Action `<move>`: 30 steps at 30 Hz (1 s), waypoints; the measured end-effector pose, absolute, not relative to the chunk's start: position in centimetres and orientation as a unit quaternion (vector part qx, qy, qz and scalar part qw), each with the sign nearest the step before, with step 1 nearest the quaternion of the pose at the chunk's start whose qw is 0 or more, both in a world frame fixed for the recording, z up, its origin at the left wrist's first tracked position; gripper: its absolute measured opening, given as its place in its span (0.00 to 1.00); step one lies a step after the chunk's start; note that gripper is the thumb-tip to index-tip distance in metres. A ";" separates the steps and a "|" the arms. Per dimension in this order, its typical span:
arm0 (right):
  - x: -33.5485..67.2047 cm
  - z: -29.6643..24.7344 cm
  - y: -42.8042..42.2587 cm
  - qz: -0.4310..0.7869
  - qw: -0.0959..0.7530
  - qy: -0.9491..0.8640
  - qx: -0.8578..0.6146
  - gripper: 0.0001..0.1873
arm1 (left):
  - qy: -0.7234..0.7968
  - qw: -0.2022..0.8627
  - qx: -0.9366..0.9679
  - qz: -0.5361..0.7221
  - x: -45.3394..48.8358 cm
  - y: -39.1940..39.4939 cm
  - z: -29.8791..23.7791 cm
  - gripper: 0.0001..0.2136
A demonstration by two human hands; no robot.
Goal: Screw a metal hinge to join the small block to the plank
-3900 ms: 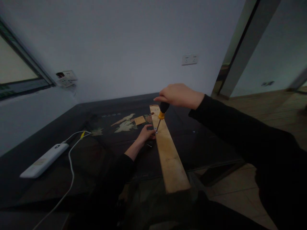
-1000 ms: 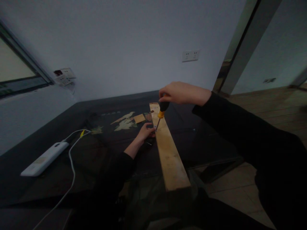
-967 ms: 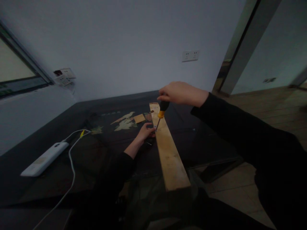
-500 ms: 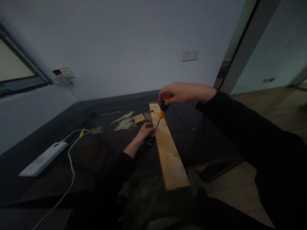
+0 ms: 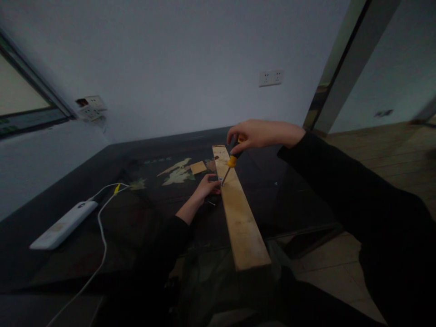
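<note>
Pale wood runs through the middle of the scene: a long board (image 5: 243, 222) lies on the dark tabletop (image 5: 289, 206), its near end jutting out past the edge. Take the spot where the screwdriver tip meets the board as the clock's centre, with twelve towards the wall (image 5: 184, 68); the board then stretches from twelve down to five. The right hand (image 5: 257, 135), between one and two, has its grip wrapped round the handle of the screwdriver (image 5: 232, 161) — yellow and black, tilted, shaft slanting down to the board's left edge. At nine, the left hand (image 5: 206, 188) has its fingertips at that same edge, beside a small shiny piece (image 5: 221, 180) too blurred to name; whether its grip is pinching anything I cannot tell. A loose screw-like piece (image 5: 211, 203) lies near it at seven. At ten sits a small square of wood (image 5: 198, 168), next to a bird-and-leaf picture (image 5: 177, 177) on the tabletop. Farther off, between eight and nine — a white power bank (image 5: 64, 225) with a white cable (image 5: 102, 234).
</note>
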State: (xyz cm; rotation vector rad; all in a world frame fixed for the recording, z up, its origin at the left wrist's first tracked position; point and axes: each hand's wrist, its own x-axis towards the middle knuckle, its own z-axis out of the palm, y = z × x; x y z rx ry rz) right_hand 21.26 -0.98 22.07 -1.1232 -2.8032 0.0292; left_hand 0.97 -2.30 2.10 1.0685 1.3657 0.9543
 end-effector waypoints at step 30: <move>21.5 20.7 -1.7 0.155 0.128 -0.905 -0.375 0.19 | 0.569 0.564 0.454 0.389 0.7 -1.9 2.0 0.25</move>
